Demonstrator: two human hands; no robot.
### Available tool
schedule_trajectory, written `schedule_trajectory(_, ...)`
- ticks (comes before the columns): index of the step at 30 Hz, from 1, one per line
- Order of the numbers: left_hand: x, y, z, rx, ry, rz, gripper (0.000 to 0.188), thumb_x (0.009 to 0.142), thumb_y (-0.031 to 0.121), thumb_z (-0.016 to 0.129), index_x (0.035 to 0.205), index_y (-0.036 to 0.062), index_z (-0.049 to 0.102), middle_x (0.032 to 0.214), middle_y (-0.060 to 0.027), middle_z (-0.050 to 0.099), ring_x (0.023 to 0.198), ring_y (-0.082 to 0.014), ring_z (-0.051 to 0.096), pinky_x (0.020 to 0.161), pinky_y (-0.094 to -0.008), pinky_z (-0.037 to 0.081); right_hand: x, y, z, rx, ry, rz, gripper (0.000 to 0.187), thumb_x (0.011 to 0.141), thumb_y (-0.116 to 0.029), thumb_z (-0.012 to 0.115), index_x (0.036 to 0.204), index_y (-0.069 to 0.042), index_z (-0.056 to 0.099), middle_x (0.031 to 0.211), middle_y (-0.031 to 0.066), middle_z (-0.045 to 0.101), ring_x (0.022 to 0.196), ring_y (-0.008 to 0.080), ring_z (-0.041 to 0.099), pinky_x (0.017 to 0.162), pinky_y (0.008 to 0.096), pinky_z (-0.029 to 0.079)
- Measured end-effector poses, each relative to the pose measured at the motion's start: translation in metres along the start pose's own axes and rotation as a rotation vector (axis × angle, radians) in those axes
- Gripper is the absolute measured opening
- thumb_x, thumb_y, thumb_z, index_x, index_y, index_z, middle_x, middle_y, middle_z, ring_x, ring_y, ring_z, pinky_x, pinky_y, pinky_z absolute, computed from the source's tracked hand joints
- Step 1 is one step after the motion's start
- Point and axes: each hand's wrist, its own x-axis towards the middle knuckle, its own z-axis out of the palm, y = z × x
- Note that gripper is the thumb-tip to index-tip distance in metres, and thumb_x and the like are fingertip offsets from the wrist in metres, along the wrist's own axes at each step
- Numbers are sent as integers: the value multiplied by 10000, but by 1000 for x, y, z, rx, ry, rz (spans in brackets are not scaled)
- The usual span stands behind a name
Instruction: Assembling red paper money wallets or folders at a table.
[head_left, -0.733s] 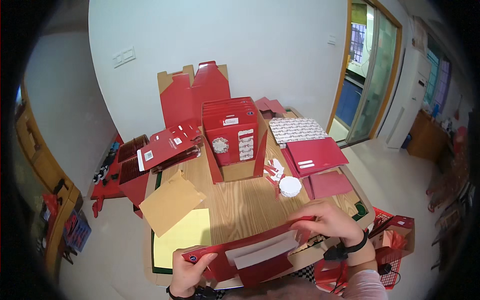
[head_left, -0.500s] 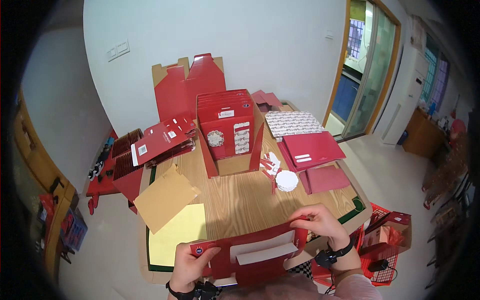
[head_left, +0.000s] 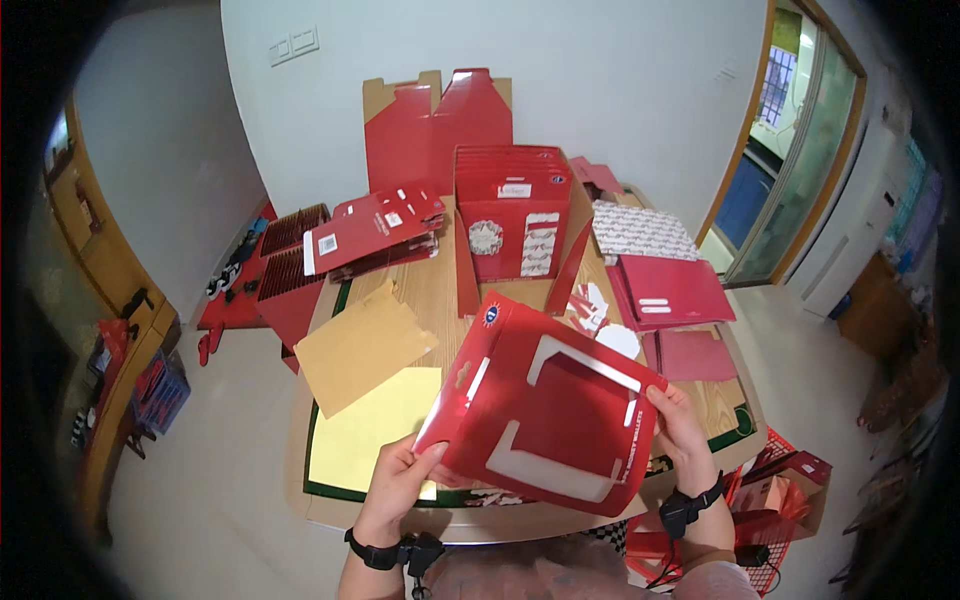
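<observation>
Between both hands I hold a red cardboard packaging sleeve [head_left: 505, 365], tilted, its broad face toward me. It has a window cut-out with white flaps along its edges and a hanging slot near its left edge. My left hand [head_left: 395, 485] pinches the lower left corner, thumb on top. My right hand [head_left: 683, 430] grips the right edge, thumb on the face. Behind the sleeve stands a tall open box [head_left: 468, 285] with several red sleeves [head_left: 505, 210] upright in it. White scalloped paper pieces [head_left: 617, 342] lie just beyond the sleeve, partly hidden.
On the table's left lie a tan envelope [head_left: 365, 345], a yellow sheet [head_left: 370, 430] and stacked red sleeves [head_left: 375, 225]. Red folders [head_left: 675, 290] and a patterned stack [head_left: 643, 232] lie right. A flattened red box [head_left: 420, 145] leans on the wall; a red basket [head_left: 775, 530] stands lower right.
The sleeve has been raised from near the table's front edge and turned so its broad face shows. Both hands still hold it. The whole view has shifted, with the table appearing farther right.
</observation>
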Motion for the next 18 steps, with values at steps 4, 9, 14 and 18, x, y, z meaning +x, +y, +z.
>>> schedule_trajectory(4, 0, -2, -1, -204, 35, 4, 276, 944, 63, 523, 1171, -91, 550, 905, -136, 684, 683, -176, 672, 648, -292, 558, -4, 5, 9, 172, -4, 38, 268, 973, -191, 508, 1162, -10, 563, 1070, 110, 659, 879, 149, 661, 765, 288, 545)
schedule_trajectory(9, 1, -6, -8, -347, 79, 31, 275, 945, 74, 499, 1151, -104, 539, 870, -157, 678, 637, -217, 670, 589, -302, 550, -6, 8, 5, 263, -142, -72, 397, 983, -200, 475, 1327, -11, 417, 1202, 138, 591, 1012, 209, 636, 854, 339, 538)
schedule_trajectory(14, -1, -5, -1, -449, 24, -1, 284, 938, 96, 506, 1148, -92, 532, 735, -116, 657, 505, -168, 612, 497, -214, 504, -17, 3, 23, 54, -136, -152, 541, 952, -182, 533, 1424, -51, 303, 1187, 144, 590, 1011, 196, 624, 840, 328, 539)
schedule_trajectory(18, -2, -1, 3, -548, 56, -1, 541, 939, 7, 458, 1434, -10, 241, 817, -123, 662, 549, -145, 624, 509, -257, 536, -24, -1, 27, 51, -137, -105, 590, 891, -156, 622, 1400, -33, 351, 1164, 138, 599, 1032, 201, 607, 874, 324, 517)
